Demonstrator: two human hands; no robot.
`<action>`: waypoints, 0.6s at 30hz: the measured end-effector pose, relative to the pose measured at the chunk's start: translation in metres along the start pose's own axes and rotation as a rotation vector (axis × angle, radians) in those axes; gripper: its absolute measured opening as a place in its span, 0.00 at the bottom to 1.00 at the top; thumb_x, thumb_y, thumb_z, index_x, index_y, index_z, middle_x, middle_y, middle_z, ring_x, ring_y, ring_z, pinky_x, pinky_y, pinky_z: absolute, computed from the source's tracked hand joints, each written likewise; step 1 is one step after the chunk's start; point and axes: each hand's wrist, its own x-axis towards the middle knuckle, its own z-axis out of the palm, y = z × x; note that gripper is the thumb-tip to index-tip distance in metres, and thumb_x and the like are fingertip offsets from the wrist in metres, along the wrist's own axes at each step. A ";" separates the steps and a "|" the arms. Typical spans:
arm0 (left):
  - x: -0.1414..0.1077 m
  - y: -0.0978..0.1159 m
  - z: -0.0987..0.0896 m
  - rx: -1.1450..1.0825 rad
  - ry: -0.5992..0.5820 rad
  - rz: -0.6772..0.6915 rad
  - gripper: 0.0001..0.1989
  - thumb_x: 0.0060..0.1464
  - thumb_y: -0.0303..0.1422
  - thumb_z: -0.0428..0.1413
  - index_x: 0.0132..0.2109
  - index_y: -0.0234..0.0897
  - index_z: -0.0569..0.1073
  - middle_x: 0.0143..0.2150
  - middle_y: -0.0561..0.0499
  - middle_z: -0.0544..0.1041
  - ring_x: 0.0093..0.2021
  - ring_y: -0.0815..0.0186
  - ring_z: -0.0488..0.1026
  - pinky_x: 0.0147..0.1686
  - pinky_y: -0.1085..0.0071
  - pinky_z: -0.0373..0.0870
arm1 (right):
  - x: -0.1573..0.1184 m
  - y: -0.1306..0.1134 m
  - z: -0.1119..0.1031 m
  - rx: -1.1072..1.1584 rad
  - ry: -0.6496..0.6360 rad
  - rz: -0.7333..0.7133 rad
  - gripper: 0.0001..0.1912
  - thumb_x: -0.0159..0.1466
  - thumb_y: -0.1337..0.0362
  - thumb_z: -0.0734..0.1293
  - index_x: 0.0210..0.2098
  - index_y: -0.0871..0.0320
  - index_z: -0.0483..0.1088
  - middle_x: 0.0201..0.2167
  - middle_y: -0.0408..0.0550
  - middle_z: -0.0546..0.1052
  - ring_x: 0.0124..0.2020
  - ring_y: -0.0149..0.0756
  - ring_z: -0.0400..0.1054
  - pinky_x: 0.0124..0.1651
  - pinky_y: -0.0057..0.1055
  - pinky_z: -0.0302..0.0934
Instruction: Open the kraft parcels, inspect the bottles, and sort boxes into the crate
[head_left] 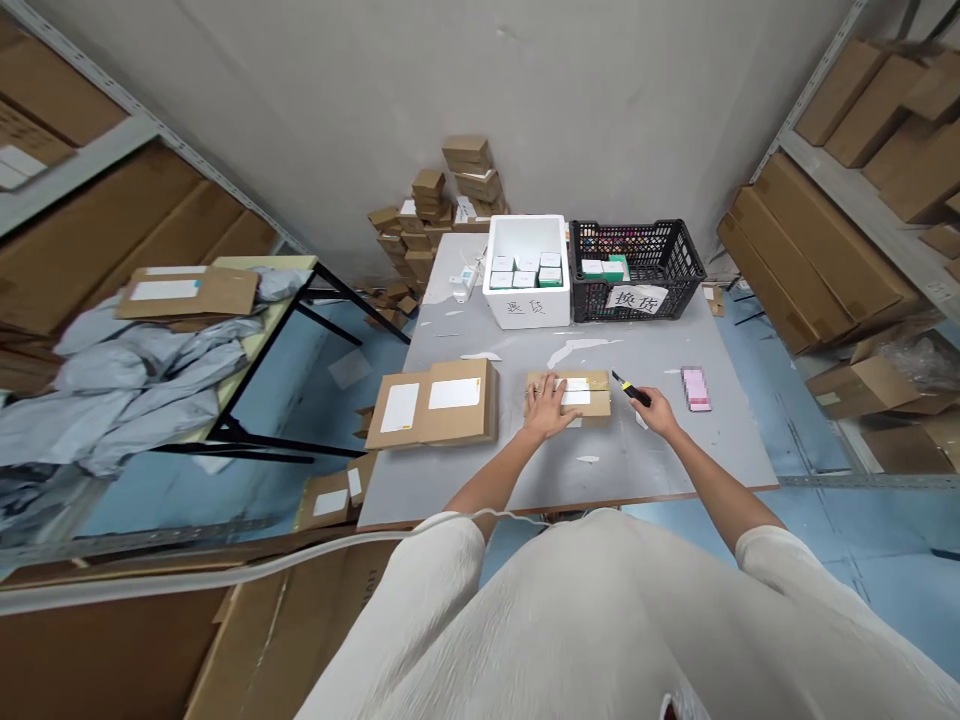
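Note:
A small taped cardboard box (596, 403) with a white label lies on the grey table (540, 475) in front of me. My left hand (547, 405) rests flat on the left part of its top, fingers spread. Just right of the box, my right hand (651, 408) grips a black and yellow box cutter (631, 390), its blade pointing up and left toward the box's right end. The blade and the box look apart. Larger labelled cardboard boxes (457, 425) sit to the left of my left hand. A pink-screened phone (695, 389) lies right of my right hand.
At the table's back stand a white foam bin (525, 308) and a black plastic crate (637, 300), both holding small white-and-green boxes. A power strip (463, 285) lies beside the bin. Grey bags (150, 370) cover a side table. Shelves of cartons (817, 260) flank both sides.

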 end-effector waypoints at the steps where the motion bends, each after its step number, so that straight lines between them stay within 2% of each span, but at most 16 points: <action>1: -0.007 -0.006 -0.002 -0.002 0.004 -0.029 0.46 0.63 0.57 0.60 0.79 0.42 0.57 0.84 0.37 0.46 0.84 0.44 0.40 0.79 0.40 0.36 | -0.001 -0.001 0.005 0.039 -0.006 0.005 0.23 0.66 0.47 0.68 0.54 0.54 0.77 0.54 0.55 0.81 0.56 0.51 0.75 0.62 0.48 0.68; 3: -0.019 -0.015 -0.006 -0.005 0.013 -0.103 0.51 0.58 0.56 0.65 0.79 0.41 0.57 0.85 0.35 0.44 0.84 0.41 0.39 0.79 0.40 0.38 | -0.003 -0.006 0.016 0.117 -0.034 0.023 0.25 0.65 0.44 0.69 0.54 0.53 0.76 0.54 0.54 0.82 0.55 0.50 0.76 0.60 0.47 0.70; 5: -0.029 -0.023 -0.010 -0.031 0.010 -0.187 0.52 0.55 0.52 0.69 0.79 0.41 0.57 0.84 0.33 0.42 0.83 0.36 0.43 0.78 0.40 0.44 | -0.005 -0.015 0.027 0.186 -0.072 0.028 0.26 0.65 0.42 0.69 0.54 0.52 0.76 0.53 0.53 0.83 0.54 0.49 0.77 0.60 0.47 0.70; 7: -0.035 -0.027 -0.013 -0.100 -0.019 -0.260 0.51 0.56 0.47 0.70 0.79 0.42 0.57 0.84 0.33 0.43 0.80 0.34 0.53 0.76 0.43 0.54 | -0.007 -0.026 0.038 0.246 -0.107 0.011 0.27 0.65 0.41 0.69 0.54 0.52 0.75 0.53 0.52 0.83 0.54 0.49 0.77 0.61 0.48 0.70; 9: -0.036 -0.029 -0.015 -0.189 -0.055 -0.306 0.49 0.59 0.43 0.68 0.80 0.44 0.55 0.84 0.33 0.46 0.75 0.37 0.64 0.72 0.49 0.63 | -0.009 -0.037 0.044 0.290 -0.132 -0.006 0.27 0.64 0.40 0.69 0.53 0.52 0.74 0.52 0.52 0.84 0.55 0.49 0.78 0.62 0.49 0.70; 11: -0.035 -0.030 -0.018 -0.245 -0.076 -0.317 0.47 0.61 0.41 0.66 0.80 0.45 0.54 0.83 0.34 0.49 0.72 0.40 0.68 0.70 0.52 0.66 | -0.010 -0.046 0.045 0.317 -0.126 -0.004 0.28 0.64 0.38 0.69 0.52 0.52 0.74 0.51 0.53 0.84 0.55 0.50 0.78 0.62 0.49 0.70; 15: -0.030 -0.025 -0.026 -0.257 -0.103 -0.302 0.46 0.63 0.48 0.64 0.80 0.47 0.55 0.81 0.36 0.53 0.74 0.40 0.65 0.69 0.52 0.66 | -0.008 -0.052 0.033 0.354 -0.032 0.008 0.30 0.63 0.36 0.69 0.51 0.52 0.74 0.51 0.54 0.84 0.56 0.52 0.77 0.61 0.50 0.70; 18: -0.025 -0.020 -0.033 -0.263 -0.157 -0.287 0.42 0.65 0.56 0.58 0.79 0.48 0.58 0.77 0.36 0.60 0.71 0.40 0.68 0.66 0.53 0.68 | -0.003 -0.048 0.021 0.348 0.019 0.020 0.32 0.63 0.35 0.69 0.52 0.53 0.73 0.49 0.54 0.85 0.53 0.51 0.78 0.59 0.49 0.71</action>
